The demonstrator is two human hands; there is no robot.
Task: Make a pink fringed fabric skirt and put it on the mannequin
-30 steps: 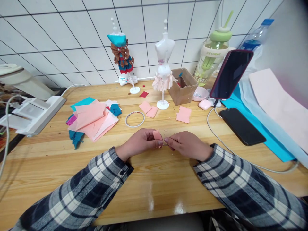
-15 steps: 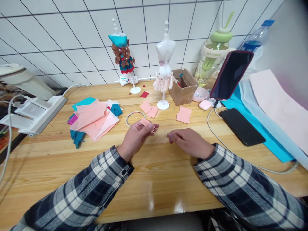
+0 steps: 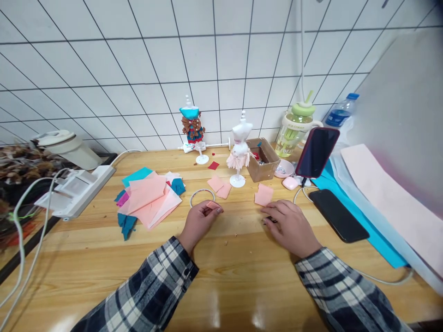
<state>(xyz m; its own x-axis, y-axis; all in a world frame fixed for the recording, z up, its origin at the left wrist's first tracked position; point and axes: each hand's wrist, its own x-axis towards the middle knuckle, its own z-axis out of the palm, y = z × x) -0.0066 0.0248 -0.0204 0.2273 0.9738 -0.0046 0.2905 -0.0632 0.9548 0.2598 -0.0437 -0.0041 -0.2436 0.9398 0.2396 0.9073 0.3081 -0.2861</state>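
Note:
My left hand (image 3: 200, 221) is closed in a pinch on a small piece of pink paper (image 3: 212, 204), most of which the fingers hide. Just behind it a thin white ring (image 3: 197, 194) lies on the table. Over the tabletop to the right, my right hand (image 3: 290, 225) curls its fingers round a small dark object (image 3: 272, 220), too covered to name. Near those fingertips lies a pink paper square (image 3: 264, 194). Two more pink squares (image 3: 220, 185) lie before a white dress form (image 3: 239, 147) with a pink ruffled skirt.
A second dress form (image 3: 192, 127) wears teal and brown. Beside the bare-topped form are a cardboard box (image 3: 263, 167), a pink dish (image 3: 284, 168) and a propped phone (image 3: 316, 152). Another phone (image 3: 338, 215) lies flat at right. Paper scraps (image 3: 148, 198) and a power strip (image 3: 83, 189) are left.
My right hand has moved right, away from my left hand, and now has a small dark object at its fingers. The left hand keeps the pink paper. The view has tilted up.

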